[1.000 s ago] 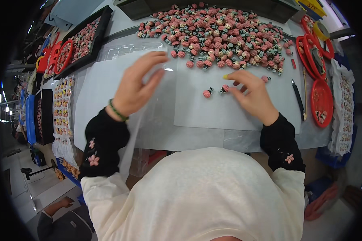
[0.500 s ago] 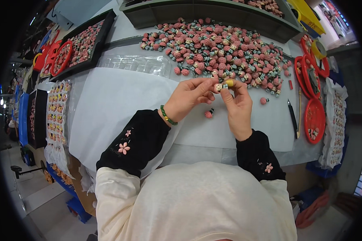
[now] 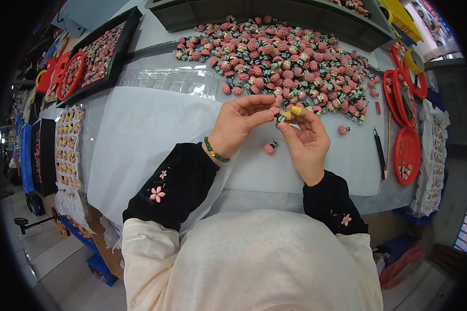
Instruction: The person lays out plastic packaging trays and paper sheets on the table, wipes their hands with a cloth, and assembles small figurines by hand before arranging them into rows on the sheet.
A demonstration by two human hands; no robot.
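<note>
A small figurine (image 3: 275,111) with pink knobbly hair and a grey-blue body is pinched between my two hands, just in front of the pile. My left hand (image 3: 237,124) has thumb and forefinger at its pink head. Yellow covers sit on fingertips of my right hand (image 3: 307,145), which grips the lower part; the fingers partly hide the figurine. Below the hands, a similar loose figurine (image 3: 270,148) lies on the white sheet (image 3: 254,173). Another loose figurine (image 3: 343,129) rests to the right. Beyond the hands spreads a heap of figurines (image 3: 275,62).
Behind the heap stands a grey-green bin (image 3: 213,16). A black tray of figurines (image 3: 127,39) and a clear blister tray (image 3: 166,80) are at left. To the right lie a black-handled pointed tool (image 3: 379,154), a thin stick (image 3: 388,142) and red dishes (image 3: 407,147).
The held figurine has been turned, so its pale face no longer shows and its pink hair does. Both hands stay on it, with the right fingers shifted slightly.
</note>
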